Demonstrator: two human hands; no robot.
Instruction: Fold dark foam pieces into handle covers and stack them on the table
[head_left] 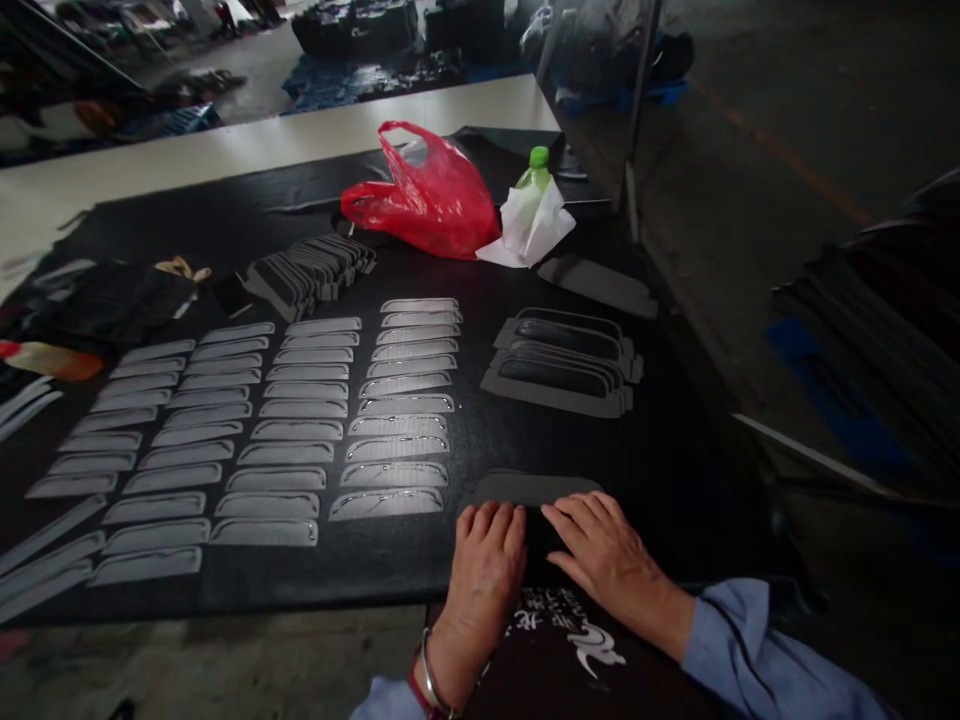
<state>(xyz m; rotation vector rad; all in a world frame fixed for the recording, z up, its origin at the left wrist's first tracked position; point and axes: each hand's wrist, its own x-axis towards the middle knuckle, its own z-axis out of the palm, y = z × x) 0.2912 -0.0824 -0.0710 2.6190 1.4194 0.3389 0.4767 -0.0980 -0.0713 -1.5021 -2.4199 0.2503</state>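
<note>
Right in front of me a dark grey flat piece with rounded far corners (pixel 536 487) lies on the black-covered table. My left hand (pixel 489 560) is closed at its near left edge, knuckles up, the thumb hidden. On the near right edge, my right hand (pixel 604 545) has its fingers bent over the piece and its thumb lower down; the dark material between them is hard to make out. Beyond the hands is a pile of dark grey frame-shaped pieces with long rounded openings (pixel 559 370). To the left, curved strips with shiny edges (pixel 394 447) lie in several columns.
A red plastic bag (pixel 442 200) and a green-capped bottle (pixel 536 175) wrapped in white paper stand at the back. Grey pieces lie fanned out (pixel 307 270). A bottle with orange liquid (pixel 56 360) lies far left. Dark stacked sheets (pixel 885 320) stand right of the table.
</note>
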